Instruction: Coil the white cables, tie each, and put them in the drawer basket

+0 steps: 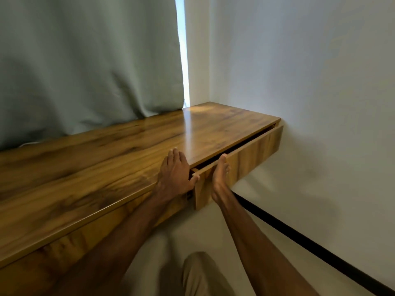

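Head view: a thin white line [28,143] at the far-left back edge of the desk [96,159] is perhaps a cable. The left hand [174,175] lies flat on the front edge, its thumb [195,180] at the gap of the drawer [252,154]. The right hand [221,174], fingers straight, presses the drawer front. If the drawer closes, it could pinch that thumb. The basket is hidden.

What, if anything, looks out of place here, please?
Only the drawer stands out: it sits slightly ajar beneath the desk top, a dark gap along its upper edge, with the right hand flat against its front. Nothing looks spilled or damaged.
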Demonstrator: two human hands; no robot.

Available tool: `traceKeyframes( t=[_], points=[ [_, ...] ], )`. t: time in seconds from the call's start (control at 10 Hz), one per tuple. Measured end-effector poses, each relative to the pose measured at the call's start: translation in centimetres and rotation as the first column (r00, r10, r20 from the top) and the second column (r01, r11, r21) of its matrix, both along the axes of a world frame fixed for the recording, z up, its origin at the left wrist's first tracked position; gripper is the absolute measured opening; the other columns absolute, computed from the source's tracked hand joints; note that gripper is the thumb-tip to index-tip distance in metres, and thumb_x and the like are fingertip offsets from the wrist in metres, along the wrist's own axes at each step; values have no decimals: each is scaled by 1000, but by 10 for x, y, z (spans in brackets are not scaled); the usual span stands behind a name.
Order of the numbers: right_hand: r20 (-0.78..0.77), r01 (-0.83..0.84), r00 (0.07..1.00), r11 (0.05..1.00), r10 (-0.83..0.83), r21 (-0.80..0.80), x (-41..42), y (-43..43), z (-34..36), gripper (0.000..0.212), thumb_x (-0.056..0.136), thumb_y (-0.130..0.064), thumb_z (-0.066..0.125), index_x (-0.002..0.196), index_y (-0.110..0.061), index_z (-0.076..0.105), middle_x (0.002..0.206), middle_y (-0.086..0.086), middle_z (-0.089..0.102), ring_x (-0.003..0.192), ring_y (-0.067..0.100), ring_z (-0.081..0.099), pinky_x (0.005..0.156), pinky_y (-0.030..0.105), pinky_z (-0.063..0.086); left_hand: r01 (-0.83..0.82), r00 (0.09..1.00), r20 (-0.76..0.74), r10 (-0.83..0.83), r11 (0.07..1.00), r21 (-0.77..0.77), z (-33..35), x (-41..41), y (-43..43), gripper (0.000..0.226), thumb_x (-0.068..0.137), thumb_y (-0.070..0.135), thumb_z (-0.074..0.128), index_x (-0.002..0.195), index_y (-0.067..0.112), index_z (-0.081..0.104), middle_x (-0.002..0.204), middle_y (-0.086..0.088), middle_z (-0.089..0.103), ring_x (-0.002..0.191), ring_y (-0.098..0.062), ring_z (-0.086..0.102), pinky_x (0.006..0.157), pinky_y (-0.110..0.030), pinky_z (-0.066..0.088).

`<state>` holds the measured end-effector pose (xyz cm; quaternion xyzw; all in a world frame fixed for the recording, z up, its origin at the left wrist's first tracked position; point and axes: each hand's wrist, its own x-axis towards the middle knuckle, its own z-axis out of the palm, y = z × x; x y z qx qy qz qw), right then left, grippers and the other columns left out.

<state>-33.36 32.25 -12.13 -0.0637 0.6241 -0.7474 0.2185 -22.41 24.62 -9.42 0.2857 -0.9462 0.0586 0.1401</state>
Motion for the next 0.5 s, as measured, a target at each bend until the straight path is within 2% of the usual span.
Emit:
traceKeyframes(
  t=[0.1, 0.2, 0.3, 0.4, 0.5],
  points=[
    [59, -104, 993, 994, 106, -39, -46, -42, -40, 122, 67, -104, 23, 163, -29, 9, 172, -2, 2, 157, 24, 10, 126, 55, 12, -14, 999, 39, 14, 1000, -8, -3, -7, -18, 86, 99, 57, 50, 156, -2, 26, 163, -25, 29, 150, -38, 28, 123, -47, 29],
    [71, -157, 984, 982, 165, -105, -71, -66, -57, 133, 53, -109, 23, 161, -32, 18, 171, -3, 11, 155, 25, 17, 125, 57, 16, -17, 999, 46, 20, 997, -78, -8, -14, -23, 77, 100, 51, 53, 152, -2, 34, 155, -23, 41, 144, -36, 38, 118, -45, 37],
    [6, -96, 995, 994, 97, -49, -40, -50, -21, 123, 66, -97, 23, 162, -21, 16, 171, 5, 9, 155, 30, 16, 124, 56, 18, -36, 999, 33, 40, 994, -102, -13, -19, -26, 77, 99, 50, 55, 152, -2, 35, 153, -23, 43, 142, -36, 40, 116, -45, 39],
    [-14, -79, 997, 996, 78, -39, -44, -49, -36, 120, 66, -94, 31, 160, -19, 26, 167, 10, 24, 151, 32, 28, 121, 56, 27, -25, 999, 42, 29, 995, -97, -11, -17, -25, 76, 100, 51, 54, 152, -1, 35, 153, -22, 44, 141, -35, 40, 116, -44, 40],
    [-72, 23, 997, 1000, -25, -17, -17, -18, -1, 62, 91, -58, 54, 128, -10, 63, 120, 6, 67, 111, 24, 61, 93, 36, 51, 39, 998, 45, -36, 997, -72, -6, -11, -30, 72, 101, 53, 50, 151, 3, 37, 154, -18, 43, 142, -32, 39, 116, -43, 39]
  ],
)
